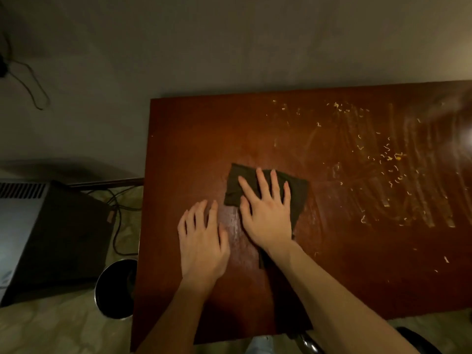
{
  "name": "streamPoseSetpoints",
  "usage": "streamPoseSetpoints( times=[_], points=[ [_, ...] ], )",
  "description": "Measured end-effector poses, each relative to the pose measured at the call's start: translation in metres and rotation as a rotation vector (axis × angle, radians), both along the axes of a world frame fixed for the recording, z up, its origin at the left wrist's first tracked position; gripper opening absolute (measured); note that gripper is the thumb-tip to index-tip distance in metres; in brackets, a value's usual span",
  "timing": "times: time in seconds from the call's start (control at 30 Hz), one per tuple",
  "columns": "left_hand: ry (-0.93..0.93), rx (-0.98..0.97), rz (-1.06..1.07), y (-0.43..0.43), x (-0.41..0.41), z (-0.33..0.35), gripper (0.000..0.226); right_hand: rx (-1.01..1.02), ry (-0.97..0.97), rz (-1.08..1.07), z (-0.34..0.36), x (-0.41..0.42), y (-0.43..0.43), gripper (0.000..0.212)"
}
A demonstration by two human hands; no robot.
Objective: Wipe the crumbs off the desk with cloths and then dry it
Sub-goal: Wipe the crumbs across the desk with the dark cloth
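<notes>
A reddish-brown wooden desk (194,139) fills the right of the head view. A dark folded cloth (297,194) lies flat on it near the middle. My right hand (268,213) presses palm-down on the cloth with fingers spread. My left hand (201,238) rests flat on the bare wood just left of the cloth, fingers apart, holding nothing. A wet streak (232,226) shines between the two hands. Pale crumbs (390,162) and smeared wipe marks cover the right half of the desk.
A round metal bin (116,290) stands on the floor by the desk's left front corner. A dark box-shaped appliance (58,238) with cables sits further left. A grey wall (229,42) runs behind the desk. A chair part (309,343) shows at the bottom.
</notes>
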State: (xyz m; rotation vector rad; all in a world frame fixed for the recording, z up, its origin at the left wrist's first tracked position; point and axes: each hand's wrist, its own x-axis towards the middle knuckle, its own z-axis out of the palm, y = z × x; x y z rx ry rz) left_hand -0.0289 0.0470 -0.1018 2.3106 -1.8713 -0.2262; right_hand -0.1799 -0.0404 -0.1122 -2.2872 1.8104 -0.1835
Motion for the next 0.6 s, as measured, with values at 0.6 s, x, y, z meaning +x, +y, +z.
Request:
streamPoseSetpoints(
  times=[0.6],
  points=[
    [0.079,-0.005,-0.037,-0.003,0.002,-0.007,0.060,0.046,0.081,-0.264,0.008,-0.042,0.026,0.054]
  ],
)
